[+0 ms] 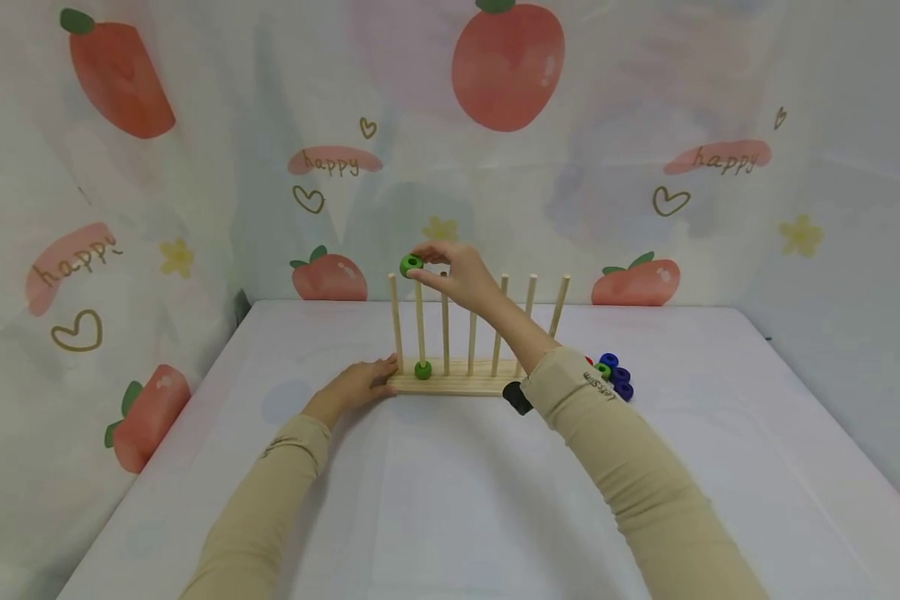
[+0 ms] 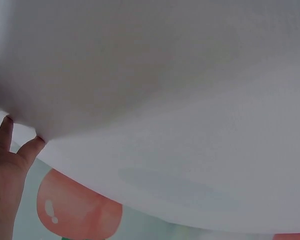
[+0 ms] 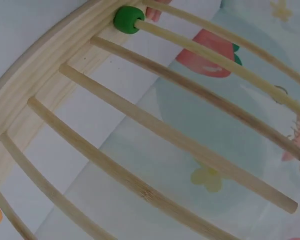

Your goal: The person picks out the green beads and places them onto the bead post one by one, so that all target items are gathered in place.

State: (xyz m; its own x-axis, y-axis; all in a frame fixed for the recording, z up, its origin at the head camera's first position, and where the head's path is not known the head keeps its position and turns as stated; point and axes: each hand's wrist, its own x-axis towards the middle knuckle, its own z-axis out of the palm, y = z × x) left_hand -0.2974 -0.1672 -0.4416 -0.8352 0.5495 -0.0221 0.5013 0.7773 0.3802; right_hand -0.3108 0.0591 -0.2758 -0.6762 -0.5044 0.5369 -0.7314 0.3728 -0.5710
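Observation:
A wooden peg rack (image 1: 450,385) with a row of upright pegs stands on the table. One green bead (image 1: 423,370) sits at the foot of the second peg from the left, also seen in the right wrist view as a green bead (image 3: 127,20). My right hand (image 1: 461,273) pinches another green bead (image 1: 411,267) between thumb and fingers at that peg's top; whether the peg tip is inside its hole I cannot tell. At the rack's left end my left hand (image 1: 356,386) holds the base, thumb toward the front and fingers toward the back.
Right of the rack lies a cluster of loose beads, among them a blue bead (image 1: 609,360) and a purple bead (image 1: 624,391), partly behind the right sleeve (image 1: 622,442). A black object (image 1: 517,398) shows by the right cuff. Printed cloth (image 1: 450,192) hangs behind the table.

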